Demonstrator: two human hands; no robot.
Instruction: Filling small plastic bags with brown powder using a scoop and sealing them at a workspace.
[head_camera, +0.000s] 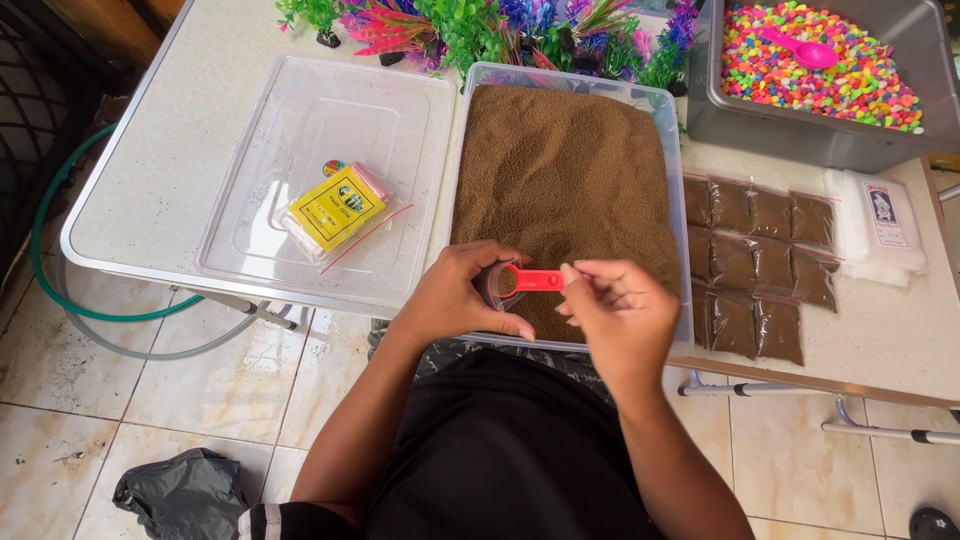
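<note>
Pinched between our right hand's (625, 310) thumb and fingers, the red scoop (530, 280) lies level by its handle, its bowl pointing left into the mouth of a small clear bag (497, 283). Our left hand (458, 295) closes around that bag, fingers curled over the top and thumb below, so most of the bag is hidden and we cannot tell how full it is. Both hands hover just over the near end of the clear tub (672, 130), which is filled almost to the rim with fine brown granules (565, 170).

Left of the tub we see its clear lid (300, 120) lying upturned on the white table (150, 150), and on the lid rests a bundle of yellow-labelled small bags (335, 210). Right of the tub we count three rows of small filled bags (755, 265) laid flat and close together, all holding the same brown granules. Beyond them, near the table's right edge, sits a white packet (880, 225).

At the far side, a row of plastic plants (480, 25) in green, pink and purple stands behind the tub. In the far right corner a grey bin (790, 135) holds bright multicoloured pebbles (850, 85), with a pink scoop (800, 48) lying on top of them.
</note>
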